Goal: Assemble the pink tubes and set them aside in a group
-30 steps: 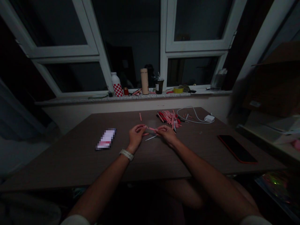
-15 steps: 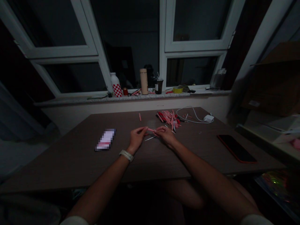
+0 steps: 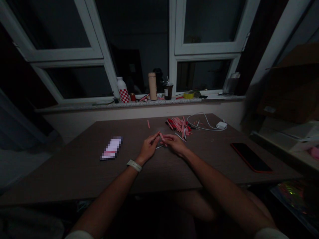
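Observation:
Both my hands rest on the dark brown table (image 3: 74,166) near its middle, fingertips together. My left hand (image 3: 149,148), with a pale watch on its wrist, pinches one end of a short pink stick (image 3: 162,138). My right hand (image 3: 175,144) pinches the stick's other end, fingers curled. A thin white rod (image 3: 159,146) lies on the table just under the hands. A heap of pink and red sticks (image 3: 179,125) lies just beyond my right hand. One single pink stick (image 3: 149,123) lies apart, farther back.
A white charger and cable (image 3: 214,124) lie beside the heap. A dark phone in a red case (image 3: 250,157) lies to the right. A blurred small flat packet (image 3: 111,148) lies to the left. Bottles, a cup and tape stand on the windowsill (image 3: 139,103).
My hands have drawn closer together. The pink stick, held level before, now tilts up toward the left hand. The white rod is partly covered by the hands.

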Tool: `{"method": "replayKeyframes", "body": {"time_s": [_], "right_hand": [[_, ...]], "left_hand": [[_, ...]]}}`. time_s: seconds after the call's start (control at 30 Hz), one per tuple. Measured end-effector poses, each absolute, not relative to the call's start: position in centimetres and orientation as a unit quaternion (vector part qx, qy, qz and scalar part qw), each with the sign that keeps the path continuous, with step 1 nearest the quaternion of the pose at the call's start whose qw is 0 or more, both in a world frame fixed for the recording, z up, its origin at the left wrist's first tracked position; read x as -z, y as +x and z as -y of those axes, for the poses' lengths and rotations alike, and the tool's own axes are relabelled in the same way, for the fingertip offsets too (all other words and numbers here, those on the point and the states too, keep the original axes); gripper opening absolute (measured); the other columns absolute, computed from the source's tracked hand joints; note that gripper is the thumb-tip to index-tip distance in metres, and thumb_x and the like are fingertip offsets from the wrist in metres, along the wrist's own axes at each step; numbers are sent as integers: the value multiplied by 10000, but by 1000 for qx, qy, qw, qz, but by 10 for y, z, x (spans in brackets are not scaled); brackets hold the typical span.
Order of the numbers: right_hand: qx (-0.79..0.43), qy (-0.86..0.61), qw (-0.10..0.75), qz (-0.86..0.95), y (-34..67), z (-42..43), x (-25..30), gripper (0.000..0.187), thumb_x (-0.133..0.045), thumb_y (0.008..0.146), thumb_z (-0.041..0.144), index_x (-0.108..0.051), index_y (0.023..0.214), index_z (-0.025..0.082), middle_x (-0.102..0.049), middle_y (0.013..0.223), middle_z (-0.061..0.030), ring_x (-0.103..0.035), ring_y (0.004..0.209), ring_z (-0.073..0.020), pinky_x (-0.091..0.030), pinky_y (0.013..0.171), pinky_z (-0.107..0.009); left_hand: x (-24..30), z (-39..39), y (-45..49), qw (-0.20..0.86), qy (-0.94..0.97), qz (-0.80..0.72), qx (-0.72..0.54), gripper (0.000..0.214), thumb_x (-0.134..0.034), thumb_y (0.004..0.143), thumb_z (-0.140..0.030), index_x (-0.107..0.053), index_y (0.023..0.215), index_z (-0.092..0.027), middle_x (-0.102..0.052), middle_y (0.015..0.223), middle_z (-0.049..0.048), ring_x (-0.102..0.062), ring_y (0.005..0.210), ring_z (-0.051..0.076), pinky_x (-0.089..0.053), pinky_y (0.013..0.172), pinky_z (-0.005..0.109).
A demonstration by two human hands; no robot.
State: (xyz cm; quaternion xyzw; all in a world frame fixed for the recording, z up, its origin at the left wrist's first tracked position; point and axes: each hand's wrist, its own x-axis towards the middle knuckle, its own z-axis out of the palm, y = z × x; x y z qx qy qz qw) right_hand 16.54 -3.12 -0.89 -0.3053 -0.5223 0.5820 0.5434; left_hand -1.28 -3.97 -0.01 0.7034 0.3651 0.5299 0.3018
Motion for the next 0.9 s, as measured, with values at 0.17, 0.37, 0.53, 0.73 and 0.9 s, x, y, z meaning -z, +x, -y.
{"method": "replayKeyframes", "body": {"time_s": [0.17,0.37,0.53,0.73,0.9], "right_hand": [[-572,-288,597,483,174,23,6,423,-862,644,461,-727,966,222,-782,955,-46,-740,919,-212,-556,830,-319],[-533,-300,635,471,178,17,6,461,-865,628,496,-647,931,226,-758,945,-55,-743,945,-230,-570,858,-348],[-436,-306,675,511,180,25,-3,613,-814,701,453,-550,1224,277,-712,985,-33,-740,891,-211,-583,791,-323],[-320,-331,695,552,183,33,-12,637,-658,848,475,-442,1415,281,-631,1229,-100,-711,968,-214,-586,764,-305],[-265,-436,629,587,190,21,7,483,-627,850,395,-544,1285,202,-672,959,-60,-687,767,-183,-559,692,-310]], "left_hand": [[0,38,-13,323,670,-362,-562,488,-589,935,-490,-658,1323,-202,-642,1299,116,-657,1074,228,-612,786,323],[0,34,-20,166,705,-428,-541,352,-576,941,-425,-741,1137,-184,-644,1033,92,-609,856,188,-582,734,317],[3,32,-23,110,719,-454,-514,276,-591,927,-364,-747,1080,-195,-654,997,92,-592,908,222,-532,818,342],[6,31,-24,67,736,-493,-460,238,-576,934,-322,-738,1060,-202,-680,1022,95,-586,990,254,-486,905,376],[4,33,-28,3,744,-576,-338,222,-554,931,-262,-726,1059,-204,-695,1083,88,-572,1050,264,-430,947,396]]}}
